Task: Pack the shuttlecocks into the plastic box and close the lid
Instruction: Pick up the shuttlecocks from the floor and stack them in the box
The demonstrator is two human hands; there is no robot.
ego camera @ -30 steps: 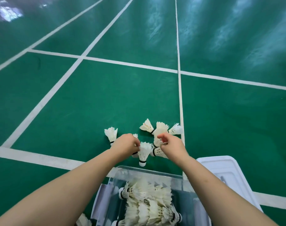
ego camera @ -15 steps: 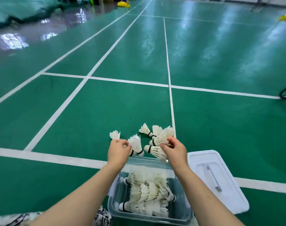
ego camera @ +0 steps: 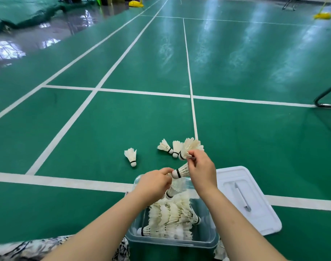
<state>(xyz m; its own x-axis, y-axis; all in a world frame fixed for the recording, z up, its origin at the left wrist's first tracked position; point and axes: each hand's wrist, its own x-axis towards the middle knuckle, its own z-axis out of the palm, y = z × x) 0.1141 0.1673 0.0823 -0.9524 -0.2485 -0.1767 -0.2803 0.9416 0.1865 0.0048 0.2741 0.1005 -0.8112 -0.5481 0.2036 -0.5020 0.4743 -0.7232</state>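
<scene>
Lifting clear of the floor (ego camera: 85, 147), both hands now carry shuttlecocks over the plastic box (ego camera: 173, 242): left hand (ego camera: 153, 183) closed on 1, right hand (ego camera: 201, 166) pinching 2. 3 remain on the floor; the lid (ego camera: 255, 213) lies beside.

I see green court floor (ego camera: 255, 72) w/ white lines | crumpled net (ego camera: 29, 17) far left | metal frame (ego camera: 326, 98) right edge | yellow obj (ego camera: 135, 3) far back

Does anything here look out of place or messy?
Mostly no. One shuttlecock lies alone on the green floor, left of the others. The lid rests beside the plastic box, which is still open.
</scene>
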